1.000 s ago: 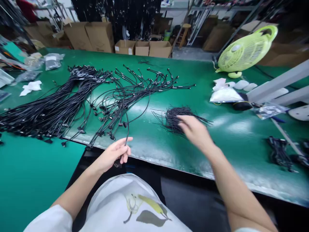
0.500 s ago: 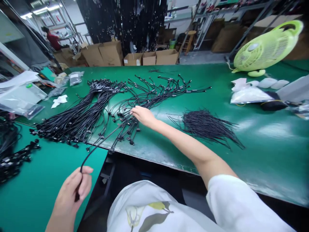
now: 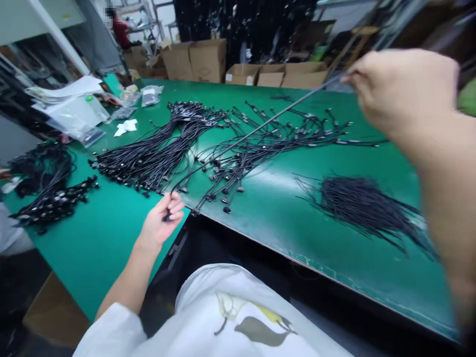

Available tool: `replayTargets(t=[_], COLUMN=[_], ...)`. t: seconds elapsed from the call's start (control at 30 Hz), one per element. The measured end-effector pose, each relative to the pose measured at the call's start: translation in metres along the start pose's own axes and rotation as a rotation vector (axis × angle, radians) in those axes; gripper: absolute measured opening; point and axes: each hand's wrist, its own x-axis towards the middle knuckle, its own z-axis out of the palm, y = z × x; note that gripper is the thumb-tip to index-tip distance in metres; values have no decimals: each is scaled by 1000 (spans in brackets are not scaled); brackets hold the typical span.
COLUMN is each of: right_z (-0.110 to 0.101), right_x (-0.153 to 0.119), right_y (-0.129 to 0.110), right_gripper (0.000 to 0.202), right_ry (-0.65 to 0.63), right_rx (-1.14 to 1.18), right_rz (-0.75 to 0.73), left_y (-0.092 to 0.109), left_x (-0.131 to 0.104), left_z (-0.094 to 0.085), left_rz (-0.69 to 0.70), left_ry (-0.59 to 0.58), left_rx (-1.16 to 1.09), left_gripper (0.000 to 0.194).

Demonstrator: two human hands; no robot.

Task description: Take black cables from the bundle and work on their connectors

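Observation:
A single black cable (image 3: 253, 131) stretches nearly straight between my two hands, above the green table. My left hand (image 3: 165, 218) is closed on its near end, close to the table's front corner. Raised high at the right, my right hand (image 3: 401, 89) pinches the cable's other end; motion smears it, and the tip is hidden by the fingers. Beneath the cable lies a loose spread of black cables (image 3: 253, 156) with small connectors. A thicker heap of cables (image 3: 148, 153) lies left of it. On the right rests a bundle of thin black ties or wires (image 3: 364, 203).
Another cable pile (image 3: 55, 183) sits on the left table, beside a person's sleeve (image 3: 11, 228). Papers (image 3: 70, 94) and plastic bags (image 3: 150, 95) are at the back left. Cardboard boxes (image 3: 208, 59) stand behind the table. Part of a green fan (image 3: 467, 96) shows at the right edge.
My right hand has moved up and to the right, pulling the cable taut. My left hand, still holding its end, appears higher and further right; the view has swung left.

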Motion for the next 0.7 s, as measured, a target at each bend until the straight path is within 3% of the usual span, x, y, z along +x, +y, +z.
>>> replayTargets(t=[0.07,0.17,0.23,0.3,0.33,0.43,0.53,0.6,0.7], right_z=[15,24,17,6,1,-3,7,21,42], right_x=[-40,-115,-155,-172,-172,-154,-150,-164,-196], right_y=[4,-25,-59,-89,-97,-82,-32,-4,13], right_gripper=[36,23,17,21,23,25,23,27,38], right_ry=[-108,-403,-601,-651,-627,-537,-553,-532,-436], right_rx=[-29,115,329,478,501,456,446,469,510], right_rz=[-66,-249,-355,-361,-326,-187,-114,-76,-50], left_y=[-7,-36,-65,-93,-104,-114,-95,-76,-56], left_x=[8,17,17,13,11,9,15,18,20], left_z=[3,16,31,46,52,62,66,69,72], left_rz=[-39,57,194,223,174,-144,-351,-324,-211], left_ry=[-7,-100,-247,-445,-526,-634,-522,-372,-229], left_rx=[25,380,728,1001,1061,854,398,123,-181], left_gripper=[17,23,29,29,28,29,24,18,26])
